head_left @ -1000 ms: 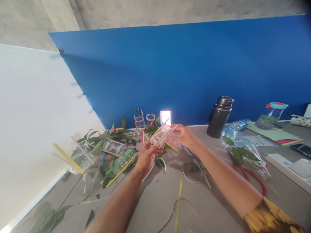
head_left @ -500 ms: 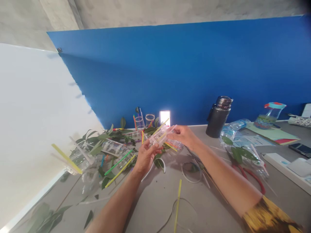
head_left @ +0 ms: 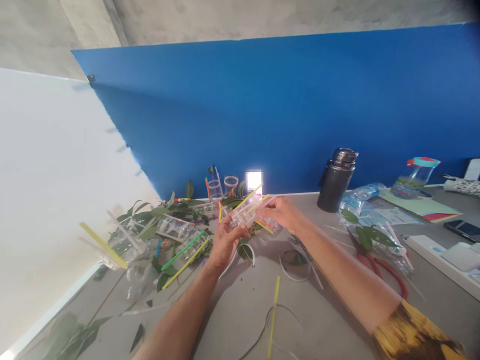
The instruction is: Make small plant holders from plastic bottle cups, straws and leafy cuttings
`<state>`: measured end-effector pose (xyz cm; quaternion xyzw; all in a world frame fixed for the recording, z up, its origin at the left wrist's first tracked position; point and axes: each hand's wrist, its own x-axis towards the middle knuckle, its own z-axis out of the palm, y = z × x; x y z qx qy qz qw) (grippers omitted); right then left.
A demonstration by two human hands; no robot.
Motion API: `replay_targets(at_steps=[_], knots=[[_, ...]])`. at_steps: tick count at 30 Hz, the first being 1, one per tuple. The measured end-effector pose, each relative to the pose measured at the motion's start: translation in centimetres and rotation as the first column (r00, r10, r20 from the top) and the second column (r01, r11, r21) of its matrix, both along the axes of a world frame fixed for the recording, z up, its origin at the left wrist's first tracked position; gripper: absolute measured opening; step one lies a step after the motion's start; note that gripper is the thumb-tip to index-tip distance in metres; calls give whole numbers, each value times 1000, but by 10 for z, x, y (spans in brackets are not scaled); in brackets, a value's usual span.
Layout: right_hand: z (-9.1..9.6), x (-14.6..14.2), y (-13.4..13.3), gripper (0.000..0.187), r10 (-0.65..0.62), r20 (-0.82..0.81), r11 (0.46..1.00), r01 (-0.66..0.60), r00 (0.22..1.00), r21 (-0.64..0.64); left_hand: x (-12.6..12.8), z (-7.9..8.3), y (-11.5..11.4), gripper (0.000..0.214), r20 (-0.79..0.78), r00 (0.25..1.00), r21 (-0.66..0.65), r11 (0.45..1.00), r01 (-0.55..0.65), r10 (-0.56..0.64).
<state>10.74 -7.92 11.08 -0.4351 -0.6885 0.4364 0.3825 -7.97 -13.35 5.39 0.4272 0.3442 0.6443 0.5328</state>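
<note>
My left hand [head_left: 224, 241] grips the near end of a small clear plastic bottle [head_left: 247, 212] held above the grey table [head_left: 232, 320]. A yellow straw [head_left: 248, 196] pokes out of the bottle. My right hand [head_left: 285, 212] pinches the bottle's far end with thumb and fingers. Both hands meet over a heap of green leaves [head_left: 150, 225], cut clear bottles and coloured straws [head_left: 184, 253].
A dark flask [head_left: 335, 180] stands at the back right by the blue wall. Red-handled pliers [head_left: 390, 277], leaves in clear plastic [head_left: 369, 235], coloured paper [head_left: 423, 207], a phone [head_left: 463, 229] and a jug [head_left: 414, 179] lie right. Wire loops [head_left: 296, 262] and a yellow straw [head_left: 273, 315] lie near me.
Both hands stay on the bottle and shift very slightly; the right fingers have moved a little lower along its far end.
</note>
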Motion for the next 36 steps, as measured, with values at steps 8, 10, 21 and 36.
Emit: replay_targets(at_steps=[8, 10, 21, 36], knots=[[-4, -9, -9, 34, -13, 15, 1000, 14, 1000, -19, 2, -6, 3, 66, -122, 983, -2, 991, -137, 136], [-2, -9, -10, 35, -7, 9, 1000, 7, 1000, -26, 1, -7, 3, 64, -117, 983, 13, 990, -137, 138], [8, 24, 13, 31, -146, -224, 988, 155, 964, 24, -4, 4, 2, 60, 257, 966, -83, 997, 7, 14], [-11, -2, 10, 27, 61, -155, 998, -56, 986, 35, -2, 4, -3, 62, 271, 943, -89, 971, 223, -192]])
